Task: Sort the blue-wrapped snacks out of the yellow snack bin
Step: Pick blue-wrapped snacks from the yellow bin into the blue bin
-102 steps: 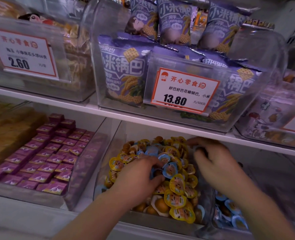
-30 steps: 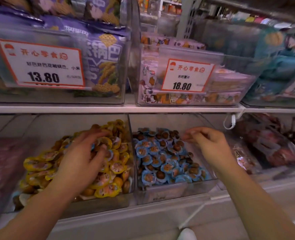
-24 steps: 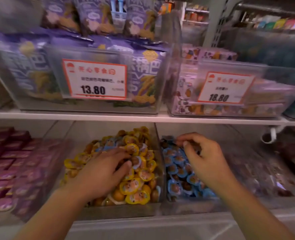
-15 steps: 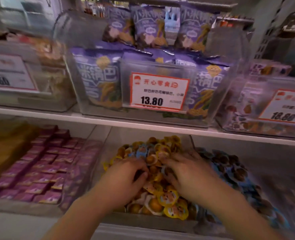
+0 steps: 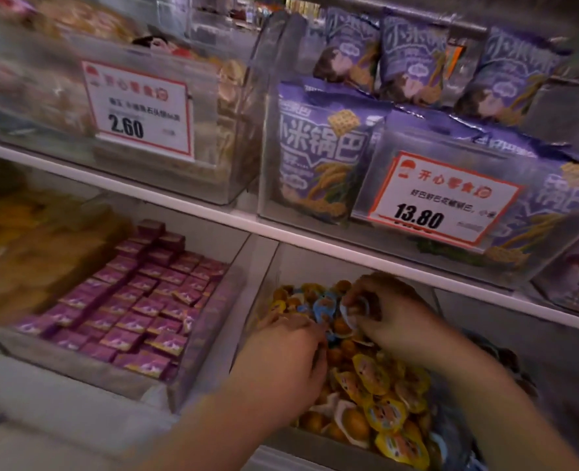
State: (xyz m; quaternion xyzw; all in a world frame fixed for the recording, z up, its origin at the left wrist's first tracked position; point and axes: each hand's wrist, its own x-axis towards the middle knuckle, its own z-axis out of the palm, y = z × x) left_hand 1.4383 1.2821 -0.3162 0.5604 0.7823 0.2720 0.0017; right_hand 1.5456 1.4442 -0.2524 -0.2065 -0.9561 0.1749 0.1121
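Right hand point(image 5: 395, 316) pinches a blue-wrapped snack point(image 5: 356, 309) low centre-right of the frame, over the yellow snack bin point(image 5: 318, 448); left hand point(image 5: 286, 360) curls into the pile, contents hidden. Picking step; next, probably carry it rightward.

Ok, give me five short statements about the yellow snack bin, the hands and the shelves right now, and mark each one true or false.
1. Both hands are in the yellow snack bin. True: the left hand and right hand are both in its pile.
2. The right hand is empty and held flat. False: its fingers pinch a blue-wrapped snack.
3. The bin just left of the yellow one holds purple packets. True.
4. The price tag above the yellow bin reads 2.60. False: it reads 13.80; the 2.60 tag is further left.
5. No blue wrappers remain among the yellow ones. False: another blue wrapper lies near the fingertips.
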